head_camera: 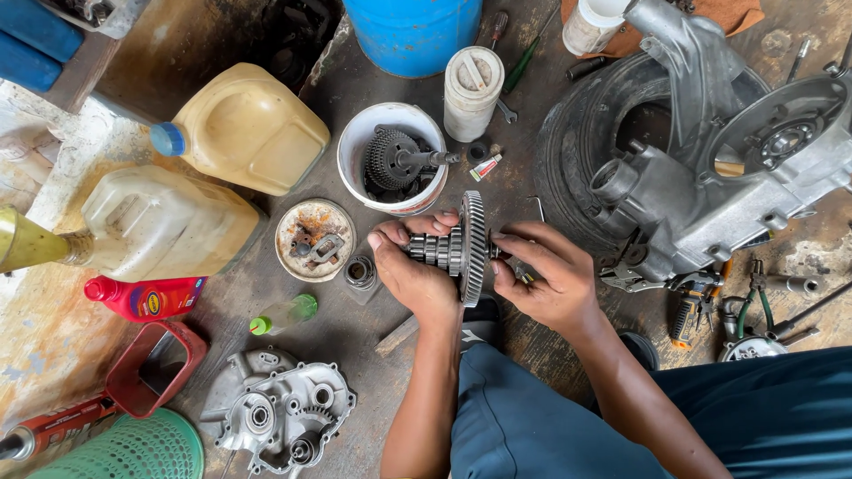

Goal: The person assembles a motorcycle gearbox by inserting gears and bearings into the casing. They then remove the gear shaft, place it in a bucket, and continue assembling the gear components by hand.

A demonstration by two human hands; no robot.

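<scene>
head cam looks straight down at a greasy workshop floor. both hands meet mid-frame on a gear cluster (457, 250): a stack of small gears on a shaft w/ one big toothed wheel standing on edge. left hand (410, 270) wraps the small-gear end, fingers curled shut round it, thumb on top. right hand (546, 275) is on the other side of the big wheel, fingertips pinched together at the shaft end; what exactly they grip is hidden by the wheel. cluster is held off the floor, above the person's dark blue knee (524, 417).

just beyond the hands sits a white bucket (357, 146) w/ another gear & shaft inside. left of it a rusty round lid (293, 222) holding small parts, & a small bearing-like ring (359, 272) near the left wrist. far left: two yellowish jerrycans (248, 133), a red bottle (146, 297), a small green-capped bottle (284, 315). an alu engine cover (275, 417) lies bottom left beside a green basket (133, 452). right side: big silver engine case (710, 177) resting on a tyre (568, 151), pliers & tools (710, 302) scattered below it. blue drum (413, 31) & a white tub (470, 89) at top.
</scene>
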